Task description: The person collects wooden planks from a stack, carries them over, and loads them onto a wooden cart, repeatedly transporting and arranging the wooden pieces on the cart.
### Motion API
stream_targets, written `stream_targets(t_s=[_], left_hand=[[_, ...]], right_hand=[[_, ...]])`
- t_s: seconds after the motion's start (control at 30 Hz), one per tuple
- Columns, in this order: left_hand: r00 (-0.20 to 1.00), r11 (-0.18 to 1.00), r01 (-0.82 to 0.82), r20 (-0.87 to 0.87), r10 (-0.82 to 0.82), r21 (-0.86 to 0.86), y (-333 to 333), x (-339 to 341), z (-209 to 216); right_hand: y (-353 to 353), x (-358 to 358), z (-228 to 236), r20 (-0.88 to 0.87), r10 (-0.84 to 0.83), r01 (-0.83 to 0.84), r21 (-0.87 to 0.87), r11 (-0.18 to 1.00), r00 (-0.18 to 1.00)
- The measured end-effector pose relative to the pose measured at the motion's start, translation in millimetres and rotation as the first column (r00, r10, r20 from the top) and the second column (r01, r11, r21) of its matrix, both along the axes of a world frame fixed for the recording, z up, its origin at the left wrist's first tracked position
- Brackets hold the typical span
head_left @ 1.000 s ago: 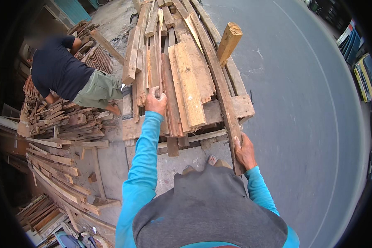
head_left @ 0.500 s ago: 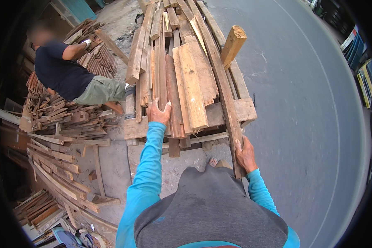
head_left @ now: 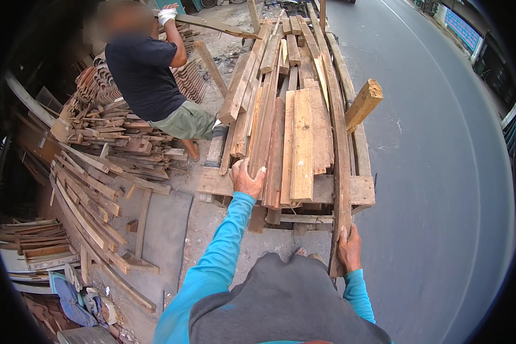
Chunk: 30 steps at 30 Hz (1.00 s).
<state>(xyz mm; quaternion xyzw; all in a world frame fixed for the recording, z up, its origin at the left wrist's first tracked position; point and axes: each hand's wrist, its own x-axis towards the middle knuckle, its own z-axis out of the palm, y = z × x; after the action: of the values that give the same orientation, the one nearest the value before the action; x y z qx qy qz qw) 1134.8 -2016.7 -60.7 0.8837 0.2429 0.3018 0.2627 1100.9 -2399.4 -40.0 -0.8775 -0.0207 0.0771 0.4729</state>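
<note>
No words, numbers or labels can be read here. The blue panel (head_left: 463, 27) beyond the road (head_left: 424, 172) bears pale marks, too small to make out.

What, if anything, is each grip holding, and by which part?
Right grip: a long brown plank, by its near end. Left grip: on a board, near end; actual hold can't be told.

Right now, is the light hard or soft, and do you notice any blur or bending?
Head view: daylight looks soft on the boards, the left hand and right hand fairly sharp; same view: a blurred patch covers the co-worker's head; same view again: the road bows at right, likely lens distortion.
</note>
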Motion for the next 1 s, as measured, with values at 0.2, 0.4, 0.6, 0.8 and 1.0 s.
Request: stream_targets(t_s=[0.2, 0.4, 0.6, 0.8, 1.0], left_hand=[[0.997, 0.998, -0.036, 0.061, 0.039, -0.047, 0, -37, -7], [0.990, 0.975, -0.120, 0.056, 0.132, -0.187, 7, -64, -14], [0.981, 0.941, -0.179, 0.020, 0.192, -0.288, 11, -68, -9], [0.987, 0.934, -0.152, -0.007, 0.159, -0.322, -5, -63, 0], [0.990, 0.927, -0.136, -0.017, 0.139, -0.349, -12, -54, -3]], right_hand=[[3, 0, 8, -0.007, 0.022, -0.022, -0.003, 1.000, 1.000], [2, 6, 7, -0.014, -0.003, 0.002, -0.008, 1.000, 1.000], [0, 6, 4, -0.015, -0.001, 0.002, 0.002, 1.000, 1.000], [-2, 4, 6, -0.020, -0.011, 0.011, 0.017, 1.000, 1.000], [-4, 8, 1, -0.001, -0.007, 0.007, 0.033, 0.999, 1.000]])
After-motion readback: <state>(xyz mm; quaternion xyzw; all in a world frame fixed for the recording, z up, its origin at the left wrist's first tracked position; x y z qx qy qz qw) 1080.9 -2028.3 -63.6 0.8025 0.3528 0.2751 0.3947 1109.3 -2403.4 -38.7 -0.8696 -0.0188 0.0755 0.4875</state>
